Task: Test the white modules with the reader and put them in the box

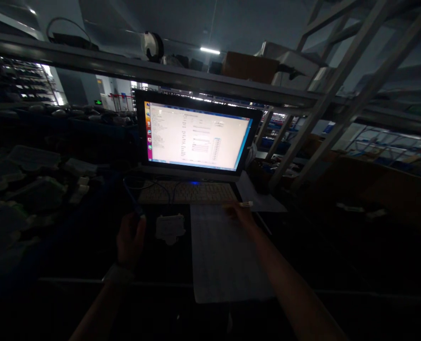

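Observation:
The scene is very dim. My left hand [130, 238] is closed round the end of a blue cable [132, 198] that runs up toward the keyboard [187, 192]. Just to its right lies a small white device [170, 228] on the dark table. My right hand [239, 212] rests at the top edge of a printed sheet of paper [224, 258] and holds a pen [245, 204] in closed fingers. A lit monitor [196, 136] stands behind the keyboard.
Several pale trays and plastic parts [32, 161] lie at the left of the table. A metal shelf beam [160, 73] runs overhead with a cardboard box [249, 66] on it. Slanted metal struts [324, 104] stand at the right.

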Demonstrator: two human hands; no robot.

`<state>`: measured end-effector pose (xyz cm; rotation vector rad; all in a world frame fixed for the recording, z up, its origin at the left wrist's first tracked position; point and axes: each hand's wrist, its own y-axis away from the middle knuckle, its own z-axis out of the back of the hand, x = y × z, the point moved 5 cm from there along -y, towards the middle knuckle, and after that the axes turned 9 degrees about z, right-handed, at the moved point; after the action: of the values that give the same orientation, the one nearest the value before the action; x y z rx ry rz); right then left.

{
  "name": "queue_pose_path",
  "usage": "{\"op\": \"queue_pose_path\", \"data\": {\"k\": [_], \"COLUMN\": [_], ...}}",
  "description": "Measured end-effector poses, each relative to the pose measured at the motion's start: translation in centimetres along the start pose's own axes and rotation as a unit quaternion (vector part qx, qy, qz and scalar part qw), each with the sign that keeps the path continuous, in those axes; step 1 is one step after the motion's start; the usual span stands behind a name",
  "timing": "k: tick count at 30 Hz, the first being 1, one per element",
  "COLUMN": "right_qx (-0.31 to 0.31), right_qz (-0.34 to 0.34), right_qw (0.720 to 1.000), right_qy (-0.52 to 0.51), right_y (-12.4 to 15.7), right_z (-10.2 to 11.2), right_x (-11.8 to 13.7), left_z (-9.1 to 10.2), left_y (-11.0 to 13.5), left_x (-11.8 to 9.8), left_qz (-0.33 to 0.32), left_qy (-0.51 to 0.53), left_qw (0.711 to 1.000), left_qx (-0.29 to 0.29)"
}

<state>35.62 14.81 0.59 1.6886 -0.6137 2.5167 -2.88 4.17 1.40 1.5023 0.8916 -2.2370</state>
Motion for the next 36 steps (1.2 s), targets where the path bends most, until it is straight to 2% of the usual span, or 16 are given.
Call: {"op": "queue_pose_path", "data": {"k": [6,11,20,27,36], "right_qx": [-0.052,-0.052,-0.049,-0.047,-0.057], "right_qz": [0.018,0.022,0.043,0.04,0.042], "right_qw": [0.997,0.993,0.988,0.988,0.99], "right_qy": [0.044,0.099,0.139,0.142,0.122], "right_y": [0.7,0.6,0.7,0.6,0.5], "right_z": [0.1,0.0,0.0,-0.1,0.0], "right_x": [-1.3,-1.7,-1.3,-1.4,-1.9], "left_z": [0.0,0.0,0.3,0.3,0.1], "left_y": [-0.1,-0.2,-0.1,-0.1,-0.1], "left_x": [0.2,0.3,-0.1,-0.3,0.0], "left_qz": [-0.006,-0.003,-0.006,-0.03,-0.005], "left_qy": [-0.008,-0.015,-0.03,-0.034,-0.005], "left_qw": [1.0,1.0,0.999,0.999,1.0], "left_qx": [-0.019,-0.023,-0.031,-0.025,-0.016]}}
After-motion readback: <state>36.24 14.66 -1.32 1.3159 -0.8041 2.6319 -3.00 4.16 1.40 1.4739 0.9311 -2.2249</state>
